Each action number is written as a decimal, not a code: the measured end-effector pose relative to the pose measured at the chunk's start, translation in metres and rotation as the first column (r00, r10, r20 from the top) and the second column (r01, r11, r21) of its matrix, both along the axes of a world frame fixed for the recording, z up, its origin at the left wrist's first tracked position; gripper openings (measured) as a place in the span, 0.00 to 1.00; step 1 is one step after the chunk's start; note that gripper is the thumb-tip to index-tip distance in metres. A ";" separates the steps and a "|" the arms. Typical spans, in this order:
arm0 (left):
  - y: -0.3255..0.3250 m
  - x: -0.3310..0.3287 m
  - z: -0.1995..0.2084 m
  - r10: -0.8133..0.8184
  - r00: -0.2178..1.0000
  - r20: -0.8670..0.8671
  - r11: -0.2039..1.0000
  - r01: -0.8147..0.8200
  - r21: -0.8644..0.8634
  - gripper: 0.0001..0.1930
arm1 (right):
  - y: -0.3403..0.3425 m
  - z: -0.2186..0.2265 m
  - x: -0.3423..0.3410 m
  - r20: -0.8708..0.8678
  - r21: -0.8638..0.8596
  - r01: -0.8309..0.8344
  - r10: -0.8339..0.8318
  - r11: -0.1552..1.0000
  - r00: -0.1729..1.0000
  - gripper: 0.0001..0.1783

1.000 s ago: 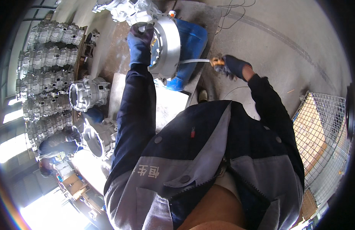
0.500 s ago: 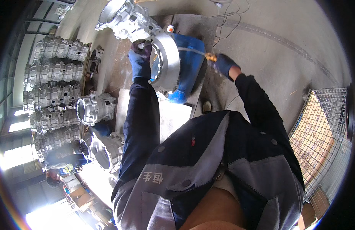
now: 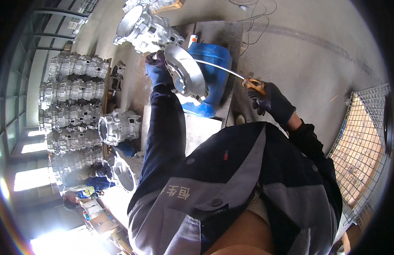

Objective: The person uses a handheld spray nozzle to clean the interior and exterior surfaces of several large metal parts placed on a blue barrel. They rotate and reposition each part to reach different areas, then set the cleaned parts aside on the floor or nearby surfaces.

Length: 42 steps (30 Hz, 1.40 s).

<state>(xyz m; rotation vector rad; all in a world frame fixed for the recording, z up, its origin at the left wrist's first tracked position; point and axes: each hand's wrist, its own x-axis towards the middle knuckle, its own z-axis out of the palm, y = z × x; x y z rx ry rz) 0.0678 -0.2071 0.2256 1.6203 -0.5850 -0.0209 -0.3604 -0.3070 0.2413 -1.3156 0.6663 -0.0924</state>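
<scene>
A silver, ring-mouthed metal housing (image 3: 185, 70) leans against a blue plastic drum (image 3: 218, 63) on the workbench. My gloved left hand (image 3: 158, 71) is closed on the housing's left edge; its fingertips are partly hidden. Out to the right, my gloved right hand (image 3: 274, 104) is closed around the orange handle of a long, thin metal tool (image 3: 220, 69). The tool's shaft runs left over the drum to the housing, where its far end is out of sight. Behind my left hand stands another silver casting (image 3: 148, 32).
A white and orange bottle (image 3: 192, 40) stands behind the drum. Stacked silver castings (image 3: 73, 89) fill the left, with a single housing (image 3: 119, 127) nearer. Another person (image 3: 88, 187) is at lower left. A wire mesh cage (image 3: 358, 144) stands right; cables (image 3: 258, 21) lie on the floor.
My right hand has drawn back toward me and to the right with the tool, baring more of its shaft. The housing has tilted in my left hand. The whole view has shifted slightly.
</scene>
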 end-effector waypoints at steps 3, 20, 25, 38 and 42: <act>0.006 -0.004 0.001 -0.085 0.994 -0.067 0.996 0.082 -0.039 0.11 | 0.016 0.018 0.009 -0.037 -0.527 -0.034 0.017 0.849 0.999 0.30; 0.007 0.003 -0.002 -0.043 0.999 0.004 0.999 0.043 -0.017 0.11 | 0.011 0.009 0.017 -0.019 -0.544 -0.040 0.036 0.838 0.999 0.28; 0.003 0.017 -0.013 0.061 0.997 0.053 0.997 -0.063 0.048 0.11 | 0.010 0.014 0.022 0.011 -0.567 -0.042 0.059 0.823 0.998 0.28; 0.006 0.028 -0.020 -0.005 0.993 0.119 1.000 0.004 0.014 0.14 | 0.008 0.016 0.035 0.010 -0.494 -0.036 0.047 0.868 0.999 0.30; 0.006 0.018 -0.013 -0.024 0.998 0.057 0.999 0.027 -0.041 0.14 | 0.007 0.013 0.035 -0.018 -0.572 -0.057 0.057 0.819 0.998 0.29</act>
